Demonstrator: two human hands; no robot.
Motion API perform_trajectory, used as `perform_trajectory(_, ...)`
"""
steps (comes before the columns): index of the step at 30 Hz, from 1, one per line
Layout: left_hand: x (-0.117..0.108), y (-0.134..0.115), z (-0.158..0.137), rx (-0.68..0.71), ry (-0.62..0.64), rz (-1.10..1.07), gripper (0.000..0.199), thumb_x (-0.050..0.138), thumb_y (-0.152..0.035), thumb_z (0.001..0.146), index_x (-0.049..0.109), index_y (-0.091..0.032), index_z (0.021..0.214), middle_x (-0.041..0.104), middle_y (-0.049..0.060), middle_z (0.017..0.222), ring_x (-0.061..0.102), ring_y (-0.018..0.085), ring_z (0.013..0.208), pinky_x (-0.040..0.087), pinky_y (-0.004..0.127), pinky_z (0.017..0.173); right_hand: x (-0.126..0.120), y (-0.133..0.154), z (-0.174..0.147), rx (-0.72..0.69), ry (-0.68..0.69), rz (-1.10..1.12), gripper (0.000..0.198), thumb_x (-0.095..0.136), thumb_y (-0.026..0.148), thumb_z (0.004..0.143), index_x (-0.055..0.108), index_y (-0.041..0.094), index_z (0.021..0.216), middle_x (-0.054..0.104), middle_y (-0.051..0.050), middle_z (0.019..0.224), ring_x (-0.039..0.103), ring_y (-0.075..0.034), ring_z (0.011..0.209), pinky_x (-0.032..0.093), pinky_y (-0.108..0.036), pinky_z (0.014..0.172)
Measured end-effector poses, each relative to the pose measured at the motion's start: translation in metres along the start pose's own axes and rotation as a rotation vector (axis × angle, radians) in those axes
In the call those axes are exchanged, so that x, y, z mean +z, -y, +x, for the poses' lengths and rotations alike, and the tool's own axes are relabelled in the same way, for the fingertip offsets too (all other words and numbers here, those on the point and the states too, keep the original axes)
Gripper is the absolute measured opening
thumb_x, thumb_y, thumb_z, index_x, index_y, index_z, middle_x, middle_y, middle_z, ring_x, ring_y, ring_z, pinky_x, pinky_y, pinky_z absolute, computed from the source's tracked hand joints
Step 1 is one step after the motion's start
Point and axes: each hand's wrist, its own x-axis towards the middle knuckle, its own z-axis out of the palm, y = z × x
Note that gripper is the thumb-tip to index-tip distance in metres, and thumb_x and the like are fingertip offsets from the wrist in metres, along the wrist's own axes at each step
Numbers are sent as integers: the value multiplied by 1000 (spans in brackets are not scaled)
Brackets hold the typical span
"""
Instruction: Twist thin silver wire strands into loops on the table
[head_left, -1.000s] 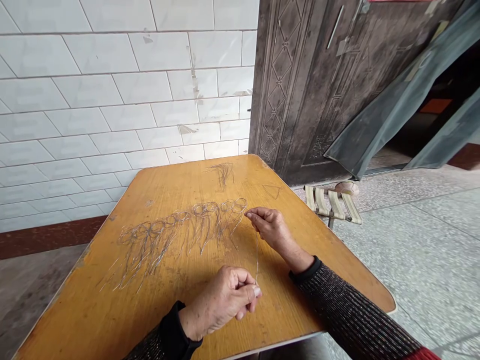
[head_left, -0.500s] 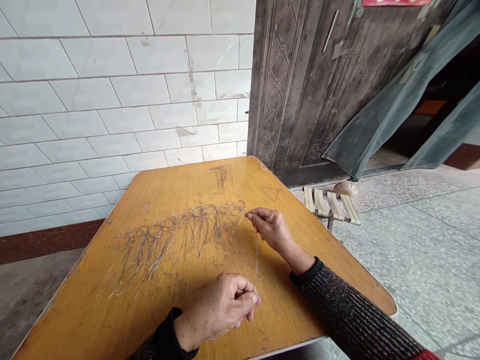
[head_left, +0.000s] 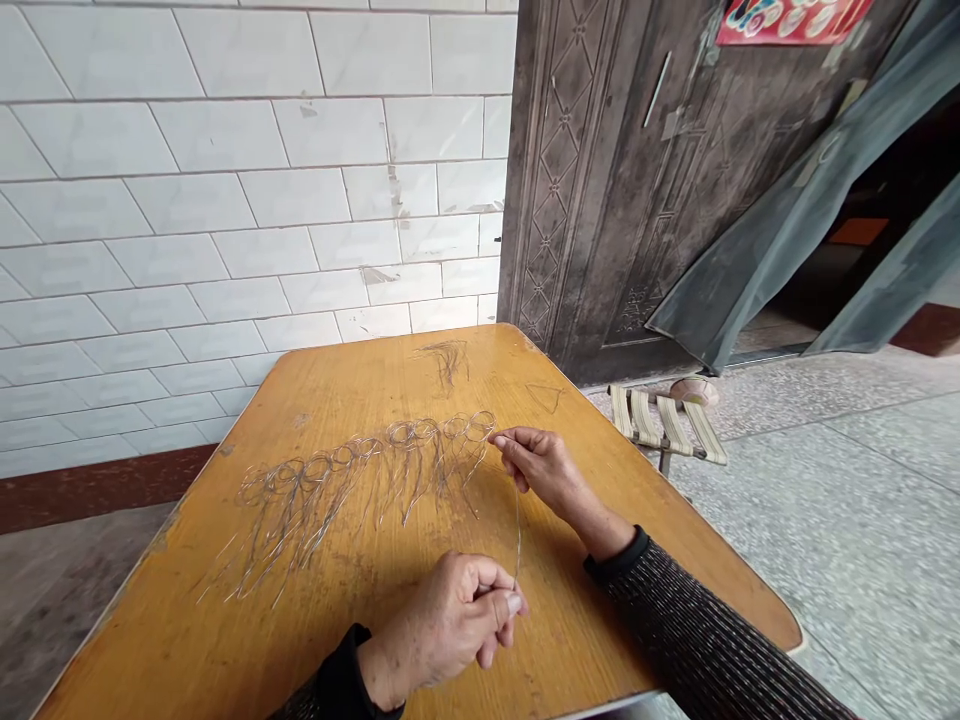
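Note:
My left hand (head_left: 457, 615), near the front of the table, pinches the lower end of a thin wire (head_left: 518, 530) between thumb and fingertips. The wire runs up from there to my right hand (head_left: 544, 465), whose thumb and index finger are closed at its upper part. Just left of my right fingertips lies a row of looped wires (head_left: 345, 460) with long loose tails, spread across the wooden table (head_left: 600, 620). The rightmost loop (head_left: 480, 426) is close to my right fingertips; whether they touch it I cannot tell.
A small bunch of wires (head_left: 448, 362) lies at the table's far end, and a bent wire (head_left: 546, 395) lies near its right edge. Beyond are a tiled wall (head_left: 225, 200) and a dark door (head_left: 592, 200). A folding stool (head_left: 664, 420) stands to the right.
The whole view has shifted slightly, so the table and hands appear a little lower. Both hands keep their pinch on the wire, with hardly any change against the table.

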Motion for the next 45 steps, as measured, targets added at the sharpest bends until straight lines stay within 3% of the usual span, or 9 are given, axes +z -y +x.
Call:
perform_trajectory(4, -2, 9, 8, 6, -118, -89, 27, 49, -40, 77, 50, -14, 69, 52, -3, 57, 39, 3, 37, 26, 17, 40, 5, 11, -8, 14, 77, 160, 52, 45, 45, 81, 45, 8, 117, 63, -3, 68, 48, -7, 37, 36, -20, 40)
perform_trajectory(6, -3, 14, 12, 13, -172, -86, 26, 48, -39, 77, 48, -14, 68, 51, -3, 56, 39, 3, 36, 26, 17, 39, 9, 14, -12, 37, 101, 200, 60, 46, 45, 81, 35, 6, 126, 65, -6, 73, 50, -7, 37, 37, -21, 40)
perform_trajectory(13, -5, 18, 16, 42, -262, 92, 30, 44, -38, 82, 47, -16, 64, 51, -3, 53, 41, 6, 35, 31, 19, 41, 19, 10, -18, 36, 209, 228, 51, 54, 49, 74, 56, 9, 106, 60, -1, 62, 47, -5, 36, 34, -19, 38)
perform_trajectory(17, -21, 14, 10, 203, -452, 415, 37, 35, -39, 88, 59, -16, 71, 55, 2, 52, 51, 12, 47, 37, 23, 51, 20, 11, -17, 15, 187, 236, 50, 54, 52, 73, 60, 11, 99, 55, 2, 55, 43, -5, 33, 31, -19, 36)
perform_trajectory(21, -48, 10, 3, 457, -774, 748, 24, 42, -30, 87, 64, -21, 92, 66, 8, 82, 60, 18, 73, 40, 27, 66, 19, 11, -18, 11, 211, 223, 49, 53, 53, 73, 61, 10, 96, 52, 3, 53, 39, -4, 32, 28, -19, 35)
perform_trajectory(28, -68, -10, -2, 612, -1130, 1348, 19, 47, -15, 85, 61, -19, 98, 65, 7, 95, 55, 21, 89, 36, 34, 76, 25, 9, -26, 47, 387, 230, 44, 52, 52, 75, 60, 12, 90, 48, 5, 51, 33, -3, 32, 22, -18, 35)
perform_trajectory(34, -69, -9, 0, 551, -1053, 1414, 15, 47, -14, 86, 60, -19, 92, 67, 6, 86, 57, 20, 84, 31, 38, 78, 31, 10, -34, 83, 486, 268, 37, 51, 50, 77, 59, 15, 86, 48, 5, 51, 31, -3, 32, 20, -17, 34)
perform_trajectory(38, -70, -3, -2, 539, -976, 1416, 22, 41, -11, 88, 57, -18, 101, 67, 6, 90, 59, 18, 81, 32, 40, 84, 31, 12, -34, 88, 477, 264, 38, 50, 50, 77, 58, 14, 85, 48, 6, 51, 31, -3, 32, 21, -17, 34)
perform_trajectory(45, -70, 2, -1, 557, -961, 1501, 31, 37, -3, 86, 51, -15, 110, 66, 6, 90, 61, 16, 72, 30, 48, 93, 30, 12, -32, 83, 478, 233, 43, 50, 56, 74, 57, 14, 83, 47, 6, 49, 32, -2, 31, 22, -17, 33)
